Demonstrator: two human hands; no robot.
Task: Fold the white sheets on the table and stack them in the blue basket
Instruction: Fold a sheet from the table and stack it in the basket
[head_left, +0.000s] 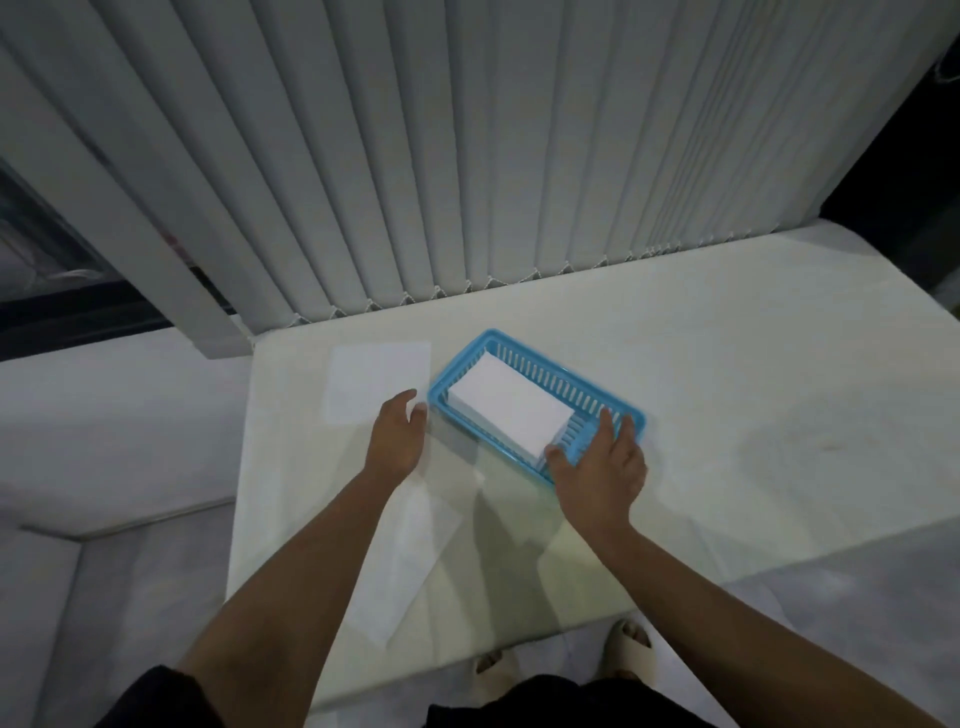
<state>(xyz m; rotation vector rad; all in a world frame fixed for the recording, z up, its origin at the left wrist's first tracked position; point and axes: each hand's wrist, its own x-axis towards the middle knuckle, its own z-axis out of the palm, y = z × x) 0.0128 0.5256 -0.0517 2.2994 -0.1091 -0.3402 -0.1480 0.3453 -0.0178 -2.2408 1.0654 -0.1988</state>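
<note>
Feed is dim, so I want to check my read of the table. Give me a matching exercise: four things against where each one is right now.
Things:
1. folded stack
2. flat sheet
3. left hand
4. right hand

Places:
A. at the near end of the blue basket
B. inside the basket
C. on the flat sheet's near corner
D. on the table, left of the basket

Pairs: 1-B, 2-D, 3-C, 4-A
</note>
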